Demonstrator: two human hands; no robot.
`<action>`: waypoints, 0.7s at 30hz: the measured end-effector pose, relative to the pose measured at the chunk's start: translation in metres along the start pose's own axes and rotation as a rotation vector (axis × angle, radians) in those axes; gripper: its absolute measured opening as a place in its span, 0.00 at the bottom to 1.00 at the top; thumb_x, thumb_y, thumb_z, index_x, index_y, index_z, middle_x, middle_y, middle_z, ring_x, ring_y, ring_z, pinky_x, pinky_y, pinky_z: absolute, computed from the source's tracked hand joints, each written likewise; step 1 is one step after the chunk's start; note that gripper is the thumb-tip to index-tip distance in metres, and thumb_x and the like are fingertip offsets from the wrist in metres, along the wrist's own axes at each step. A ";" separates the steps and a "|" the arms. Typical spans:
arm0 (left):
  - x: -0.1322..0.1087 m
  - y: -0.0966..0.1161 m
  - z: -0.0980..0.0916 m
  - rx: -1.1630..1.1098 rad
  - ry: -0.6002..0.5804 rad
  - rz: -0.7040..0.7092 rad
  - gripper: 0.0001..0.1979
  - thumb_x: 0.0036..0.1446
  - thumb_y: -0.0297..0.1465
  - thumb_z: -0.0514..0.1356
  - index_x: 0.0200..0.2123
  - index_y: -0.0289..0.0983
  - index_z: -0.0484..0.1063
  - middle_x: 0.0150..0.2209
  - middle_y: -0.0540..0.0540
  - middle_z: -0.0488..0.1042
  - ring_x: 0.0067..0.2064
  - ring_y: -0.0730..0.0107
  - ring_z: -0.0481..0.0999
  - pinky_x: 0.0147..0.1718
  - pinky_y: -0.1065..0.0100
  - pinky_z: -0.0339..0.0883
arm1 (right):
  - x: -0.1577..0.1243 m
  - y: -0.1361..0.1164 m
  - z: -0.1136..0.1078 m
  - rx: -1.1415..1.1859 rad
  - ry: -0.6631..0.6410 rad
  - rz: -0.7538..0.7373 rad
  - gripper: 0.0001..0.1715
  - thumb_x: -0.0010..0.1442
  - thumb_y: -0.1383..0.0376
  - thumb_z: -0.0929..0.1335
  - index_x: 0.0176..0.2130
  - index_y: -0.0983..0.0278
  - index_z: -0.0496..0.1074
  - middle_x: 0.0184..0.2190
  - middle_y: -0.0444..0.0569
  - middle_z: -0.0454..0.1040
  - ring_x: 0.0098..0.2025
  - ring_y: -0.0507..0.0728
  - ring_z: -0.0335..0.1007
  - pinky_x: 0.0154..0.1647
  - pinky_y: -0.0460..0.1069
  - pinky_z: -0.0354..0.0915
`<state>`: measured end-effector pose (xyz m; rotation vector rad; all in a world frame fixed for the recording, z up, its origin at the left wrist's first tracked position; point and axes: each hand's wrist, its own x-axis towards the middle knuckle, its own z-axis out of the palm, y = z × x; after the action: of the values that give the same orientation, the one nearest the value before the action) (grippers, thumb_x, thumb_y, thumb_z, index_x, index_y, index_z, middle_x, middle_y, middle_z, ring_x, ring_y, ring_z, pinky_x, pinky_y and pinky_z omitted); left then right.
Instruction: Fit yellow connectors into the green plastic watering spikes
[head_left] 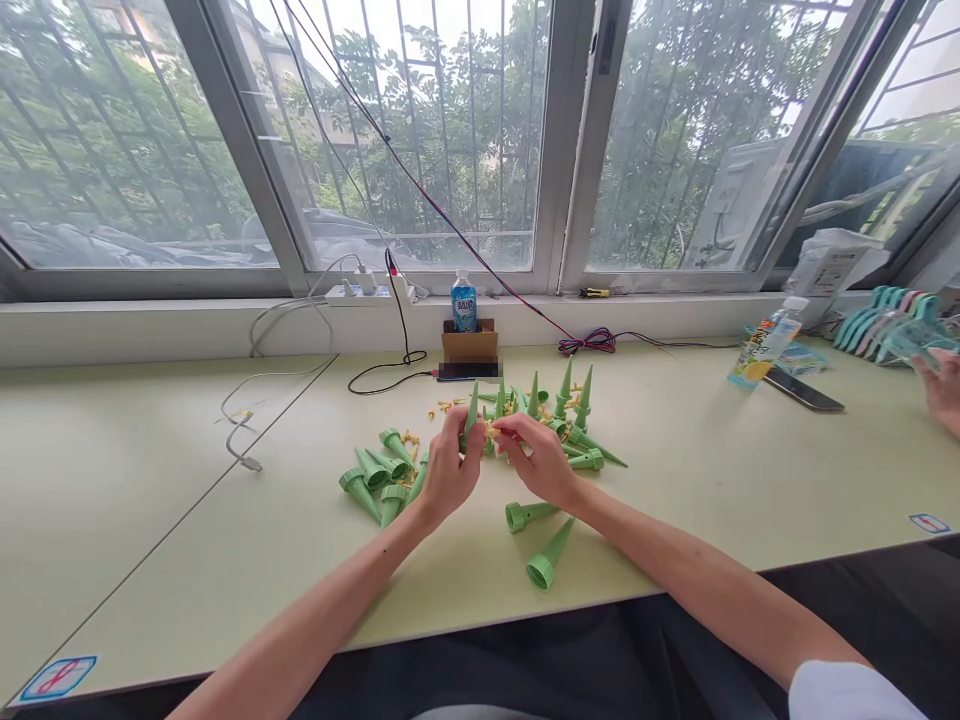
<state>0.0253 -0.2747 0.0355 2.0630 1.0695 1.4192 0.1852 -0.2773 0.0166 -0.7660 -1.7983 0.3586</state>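
Note:
My left hand (448, 465) is closed around a green cone-shaped plastic spike (471, 412), its tip pointing up. My right hand (536, 458) pinches a small yellow part (493, 429) right beside that spike. Both hands hover over the pale green table (225, 520). Several green spikes (379, 475) lie in a pile to the left of my hands. Several others (574, 395) stand upright or lie behind my right hand. Two more spikes (546, 560) lie near the table's front edge. Small yellow parts (446, 407) are scattered behind the hands.
A cardboard holder (469, 345) with a phone and a blue bottle (463, 301) stands at the back under the window. Cables (247, 400) trail at left. At right lie a drink bottle (765, 345), a dark phone (804, 392), teal items (889, 315), and another person's hand (941, 390).

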 end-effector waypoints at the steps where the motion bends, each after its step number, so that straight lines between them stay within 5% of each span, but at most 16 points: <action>1: 0.000 0.000 0.000 -0.005 -0.004 0.001 0.10 0.66 0.39 0.49 0.37 0.40 0.59 0.23 0.54 0.66 0.22 0.76 0.65 0.24 0.73 0.60 | 0.000 0.000 0.000 -0.001 0.000 0.003 0.10 0.69 0.61 0.61 0.44 0.61 0.69 0.36 0.49 0.72 0.32 0.52 0.70 0.35 0.48 0.68; 21: 0.000 -0.002 0.002 -0.061 -0.017 0.066 0.09 0.68 0.38 0.47 0.36 0.39 0.56 0.22 0.55 0.65 0.22 0.75 0.64 0.25 0.72 0.59 | 0.005 -0.004 -0.005 0.006 -0.001 -0.054 0.08 0.68 0.63 0.62 0.42 0.62 0.70 0.34 0.48 0.72 0.29 0.50 0.68 0.32 0.46 0.67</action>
<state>0.0269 -0.2735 0.0335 2.0807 0.9483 1.4448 0.1878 -0.2779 0.0244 -0.7117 -1.8145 0.3291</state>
